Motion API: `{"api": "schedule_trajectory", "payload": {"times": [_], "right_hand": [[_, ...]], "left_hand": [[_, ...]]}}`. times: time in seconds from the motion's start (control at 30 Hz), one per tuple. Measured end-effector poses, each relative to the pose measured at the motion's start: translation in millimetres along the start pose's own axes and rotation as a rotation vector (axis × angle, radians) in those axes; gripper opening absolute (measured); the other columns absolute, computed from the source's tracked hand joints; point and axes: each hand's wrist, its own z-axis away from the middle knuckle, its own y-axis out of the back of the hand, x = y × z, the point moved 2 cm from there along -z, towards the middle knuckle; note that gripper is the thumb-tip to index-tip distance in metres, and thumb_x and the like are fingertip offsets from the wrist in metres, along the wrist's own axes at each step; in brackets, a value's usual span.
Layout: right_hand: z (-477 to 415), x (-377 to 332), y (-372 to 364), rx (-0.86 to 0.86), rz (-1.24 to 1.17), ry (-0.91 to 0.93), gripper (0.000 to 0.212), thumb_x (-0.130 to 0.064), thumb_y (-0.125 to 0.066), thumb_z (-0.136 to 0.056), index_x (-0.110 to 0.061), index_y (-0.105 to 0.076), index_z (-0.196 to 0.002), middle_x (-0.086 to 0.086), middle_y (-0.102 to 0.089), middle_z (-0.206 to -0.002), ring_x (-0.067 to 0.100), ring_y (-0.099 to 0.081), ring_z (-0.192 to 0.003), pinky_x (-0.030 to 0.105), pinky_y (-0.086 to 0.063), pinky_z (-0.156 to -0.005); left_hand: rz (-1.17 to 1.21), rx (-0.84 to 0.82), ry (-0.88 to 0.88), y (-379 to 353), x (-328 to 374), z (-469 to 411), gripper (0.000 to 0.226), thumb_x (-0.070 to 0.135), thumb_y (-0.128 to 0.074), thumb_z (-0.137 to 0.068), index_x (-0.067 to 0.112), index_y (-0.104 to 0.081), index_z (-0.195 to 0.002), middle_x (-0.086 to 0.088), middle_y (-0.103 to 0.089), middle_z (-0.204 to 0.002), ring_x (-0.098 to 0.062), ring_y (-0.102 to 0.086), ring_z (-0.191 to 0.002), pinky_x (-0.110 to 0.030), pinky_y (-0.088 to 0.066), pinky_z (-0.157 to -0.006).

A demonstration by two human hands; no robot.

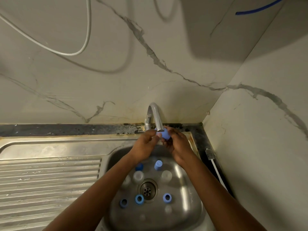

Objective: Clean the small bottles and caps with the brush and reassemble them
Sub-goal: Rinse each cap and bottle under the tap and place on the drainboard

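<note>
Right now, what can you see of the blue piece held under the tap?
The blue piece is pale blue, rounded and matte, like plastic. It sits just below the tap spout, above the sink. The left hand pinches its left side; the right hand curls round its right side. Fingers hide much of it, so bottle or cap cannot be told. No water stream shows.

The sink [66,147] and its ribbed drainboard [50,177] are brushed stainless steel, scuffed and dull on the flats, with bright glare on the basin wall; the tap [155,114] is smooth polished metal. The wall panels [83,80] are smooth, faintly glossy, marble-look with grey veins, and the dark speckled bench strip [66,130] looks rough and patchy. The blue bottle [165,135] and blue rings [139,199] are matt opaque plastic, the clear caps [138,175] frosted translucent plastic, and the white cable [218,174] has a smooth sheath.
</note>
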Motion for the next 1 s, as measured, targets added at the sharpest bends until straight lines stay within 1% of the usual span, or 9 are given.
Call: {"api": "schedule_trajectory", "payload": {"times": [0.1, 0.2, 0.37, 0.5, 0.6, 0.73, 0.83, 0.9, 1.0], "right_hand": [[0.3, 2.1, 3.2, -0.045, -0.203, -0.21, 0.032, -0.025, -0.052, -0.107, -0.004, -0.068, -0.124, 0.017, -0.076, -0.097, 0.017, -0.065, -0.071, 0.022, -0.056, -0.059], [-3.0, 10.9, 3.5, -0.076, -0.217, -0.293, 0.034, -0.025, -0.055, -0.106, -0.002, -0.068, -0.127, 0.02, -0.074, -0.099, 0.02, -0.068, -0.074, 0.025, -0.06, -0.062], [-4.7, 18.6, -1.9, -0.086, -0.079, -0.238, 0.028, -0.029, -0.061, -0.103, -0.01, -0.071, -0.121, 0.016, -0.072, -0.098, 0.019, -0.067, -0.074, 0.027, -0.058, -0.067], [-11.0, 19.0, -4.1, -0.082, -0.152, -0.242, 0.031, -0.025, -0.056, -0.106, -0.005, -0.068, -0.125, 0.018, -0.068, -0.106, 0.016, -0.059, -0.068, 0.023, -0.053, -0.057], [-16.3, 18.6, -6.0, -0.061, -0.188, -0.211, 0.032, -0.024, -0.052, -0.107, -0.002, -0.064, -0.127, 0.02, -0.069, -0.108, 0.017, -0.059, -0.069, 0.025, -0.053, -0.058], [-19.1, 23.2, -6.8, -0.105, -0.237, -0.138, 0.039, -0.027, -0.048, -0.107, 0.004, -0.066, -0.124, 0.025, -0.069, -0.126, 0.026, -0.068, -0.095, 0.036, -0.054, -0.084], [-17.9, 25.5, -4.0, -0.182, -0.232, -0.105, 0.042, -0.029, -0.044, -0.109, 0.004, -0.063, -0.128, 0.023, -0.068, -0.129, 0.031, -0.068, -0.118, 0.046, -0.052, -0.103], [-17.5, 24.5, -4.2, -0.149, -0.233, -0.115, 0.037, -0.028, -0.044, -0.109, -0.002, -0.068, -0.121, 0.017, -0.075, -0.114, 0.024, -0.073, -0.095, 0.034, -0.059, -0.083], [-18.5, 23.5, -4.2, -0.073, -0.189, -0.114, 0.022, -0.021, -0.052, -0.106, -0.009, -0.069, -0.114, 0.01, -0.076, -0.097, 0.017, -0.063, -0.072, 0.023, -0.053, -0.06]], "left_hand": [[-0.509, -0.019, -0.188, 9.4, -3.1, -2.3, 0.038, 0.034, -0.056, -0.107, 0.022, -0.06, -0.143, 0.0, -0.053, -0.15, -0.018, -0.056, -0.13, -0.039, -0.052, -0.108], [-0.838, -0.015, -0.321, 16.2, 5.1, 4.3, 0.039, 0.034, -0.052, -0.107, 0.026, -0.059, -0.145, -0.002, -0.053, -0.147, -0.022, -0.053, -0.128, -0.04, -0.055, -0.099], [-1.087, -0.189, -0.293, 20.5, 21.2, 10.5, 0.039, 0.038, -0.049, -0.108, 0.029, -0.057, -0.145, -0.005, -0.027, -0.17, -0.03, -0.041, -0.145, -0.045, -0.051, -0.108], [-1.279, -0.194, -0.295, 27.0, 25.8, 7.9, 0.05, 0.052, -0.034, -0.109, 0.042, -0.037, -0.158, -0.006, -0.006, -0.176, -0.032, -0.046, -0.14, -0.048, -0.053, -0.1], [-1.14, -0.169, -0.247, 21.4, 21.8, 5.5, 0.051, 0.052, -0.049, -0.103, 0.04, -0.046, -0.153, -0.003, -0.015, -0.175, -0.032, -0.052, -0.139, -0.047, -0.055, -0.101], [-0.313, -0.245, -0.053, 11.5, 18.4, 6.8, 0.036, 0.022, -0.073, -0.096, 0.021, -0.069, -0.132, -0.002, -0.067, -0.136, -0.014, -0.068, -0.117, -0.04, -0.057, -0.1], [0.212, -0.297, 0.185, 4.7, 24.9, 17.2, 0.036, 0.005, -0.066, -0.099, 0.021, -0.068, -0.131, -0.008, -0.074, -0.119, -0.014, -0.074, -0.105, -0.039, -0.061, -0.097], [0.004, -0.336, 0.049, 4.9, 20.2, 15.9, 0.057, 0.002, -0.067, -0.096, 0.027, -0.055, -0.146, -0.008, -0.059, -0.143, -0.014, -0.062, -0.129, -0.036, -0.055, -0.104], [-0.719, -0.31, -0.045, 14.5, 10.3, 12.9, 0.085, 0.018, -0.072, -0.092, 0.042, -0.028, -0.161, -0.005, -0.003, -0.177, -0.033, -0.012, -0.162, -0.049, -0.042, -0.119]]}}
